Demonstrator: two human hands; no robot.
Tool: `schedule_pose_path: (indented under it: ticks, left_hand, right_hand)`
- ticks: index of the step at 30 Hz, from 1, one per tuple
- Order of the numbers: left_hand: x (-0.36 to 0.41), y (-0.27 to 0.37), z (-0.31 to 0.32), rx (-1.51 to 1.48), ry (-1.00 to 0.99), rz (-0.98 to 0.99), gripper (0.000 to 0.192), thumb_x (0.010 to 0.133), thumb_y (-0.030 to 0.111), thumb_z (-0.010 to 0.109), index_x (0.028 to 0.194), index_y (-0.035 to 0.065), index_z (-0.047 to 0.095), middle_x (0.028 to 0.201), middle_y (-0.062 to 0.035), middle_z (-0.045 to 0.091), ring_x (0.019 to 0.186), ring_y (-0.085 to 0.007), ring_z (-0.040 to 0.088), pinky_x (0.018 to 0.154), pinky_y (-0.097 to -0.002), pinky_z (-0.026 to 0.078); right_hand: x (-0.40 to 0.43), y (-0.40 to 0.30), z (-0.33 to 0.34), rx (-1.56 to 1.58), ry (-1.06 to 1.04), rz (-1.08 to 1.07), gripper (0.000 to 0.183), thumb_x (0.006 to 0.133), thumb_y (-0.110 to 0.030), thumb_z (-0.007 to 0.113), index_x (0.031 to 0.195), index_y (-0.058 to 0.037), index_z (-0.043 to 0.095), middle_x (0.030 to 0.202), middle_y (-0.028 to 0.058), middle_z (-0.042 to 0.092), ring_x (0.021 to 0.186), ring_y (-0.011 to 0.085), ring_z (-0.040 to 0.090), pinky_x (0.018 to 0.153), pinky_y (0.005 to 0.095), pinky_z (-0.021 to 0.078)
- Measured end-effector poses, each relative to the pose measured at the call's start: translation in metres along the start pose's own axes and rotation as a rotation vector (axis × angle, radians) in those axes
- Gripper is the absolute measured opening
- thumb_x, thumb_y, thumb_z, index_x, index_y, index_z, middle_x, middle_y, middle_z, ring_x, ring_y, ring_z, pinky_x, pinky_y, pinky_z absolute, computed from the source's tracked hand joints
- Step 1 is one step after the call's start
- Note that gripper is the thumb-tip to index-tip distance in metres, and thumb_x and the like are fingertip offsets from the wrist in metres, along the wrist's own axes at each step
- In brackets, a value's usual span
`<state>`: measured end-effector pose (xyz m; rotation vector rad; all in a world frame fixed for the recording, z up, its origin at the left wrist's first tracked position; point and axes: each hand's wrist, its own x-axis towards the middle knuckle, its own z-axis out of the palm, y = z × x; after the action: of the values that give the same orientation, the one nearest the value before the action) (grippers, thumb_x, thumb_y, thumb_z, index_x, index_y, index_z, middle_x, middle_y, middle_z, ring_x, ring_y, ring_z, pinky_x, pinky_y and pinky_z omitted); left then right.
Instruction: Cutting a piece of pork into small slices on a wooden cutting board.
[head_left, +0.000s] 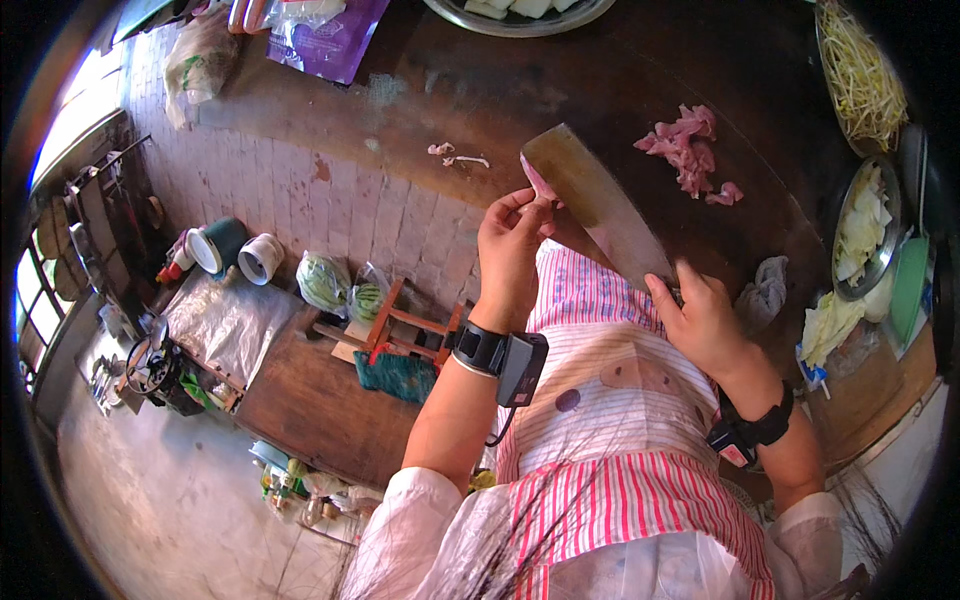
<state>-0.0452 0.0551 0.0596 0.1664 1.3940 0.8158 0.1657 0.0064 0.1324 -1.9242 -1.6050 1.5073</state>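
Note:
My right hand (697, 311) is closed on the handle of a broad cleaver (600, 202), its blade slanting up and to the left. My left hand (517, 240) pinches a small strip of pink raw meat (536, 180) beside the blade's far end. Part of the strip is hidden by the fingers. On the dark table (600, 82), right of the blade, lies a loose heap of raw meat pieces (690, 154). Left of the blade are small pale scraps (465, 160).
Bean sprouts (862, 82) and a metal plate of cabbage leaves (862, 225) stand at the right, near a crumpled cloth (763, 292). A bowl of white pieces (517, 26) and a purple packet (322, 45) are at the far side. Watermelons in bags (322, 281) lie left.

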Motion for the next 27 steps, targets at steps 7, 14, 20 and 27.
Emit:
schedule_pose_path:
  ticks: [7, 14, 20, 27]
  left_hand:
    - [0.002, -0.001, -0.005, 0.25, 0.056, 0.054, 0.016, 0.091, 0.016, 0.061, 0.095, 0.0002, 0.061, 0.08, 0.0008, 0.06, 0.069, -0.0071, 0.052, 0.064, -0.0205, 0.041]
    - [0.003, -0.015, -0.002, 0.264, 0.016, 0.025, 0.018, 0.093, 0.021, 0.057, 0.091, 0.0025, 0.06, 0.074, 0.0013, 0.055, 0.066, -0.0073, 0.046, 0.061, -0.0211, 0.036]
    - [0.009, -0.01, -0.01, 0.259, 0.08, 0.039, 0.017, 0.092, 0.016, 0.055, 0.089, 0.0, 0.061, 0.074, 0.0017, 0.056, 0.066, -0.0068, 0.047, 0.061, -0.0208, 0.036]
    - [0.016, -0.026, -0.018, 0.616, 0.184, 0.282, 0.021, 0.085, 0.016, 0.058, 0.083, -0.0045, 0.062, 0.065, -0.0112, 0.06, 0.061, -0.0131, 0.055, 0.059, -0.0313, 0.045]
  right_hand:
    - [0.006, 0.006, 0.009, -0.096, 0.026, -0.161, 0.017, 0.088, -0.014, 0.059, 0.091, 0.0025, 0.055, 0.075, 0.0243, 0.06, 0.066, 0.0429, 0.058, 0.054, 0.048, 0.0445]
    - [0.021, 0.002, 0.022, -0.153, -0.005, -0.142, 0.017, 0.089, -0.015, 0.057, 0.091, 0.0013, 0.053, 0.076, 0.0235, 0.06, 0.067, 0.0423, 0.059, 0.056, 0.0482, 0.0462]
    - [0.026, -0.012, 0.036, -0.287, -0.05, -0.094, 0.019, 0.092, -0.019, 0.053, 0.093, -0.0002, 0.052, 0.077, 0.0222, 0.061, 0.067, 0.0408, 0.06, 0.055, 0.0472, 0.0487]
    - [0.027, -0.021, 0.053, -0.529, -0.13, -0.072, 0.016, 0.085, -0.009, 0.052, 0.098, -0.0004, 0.046, 0.091, 0.0188, 0.061, 0.071, 0.0359, 0.065, 0.062, 0.0402, 0.0552]
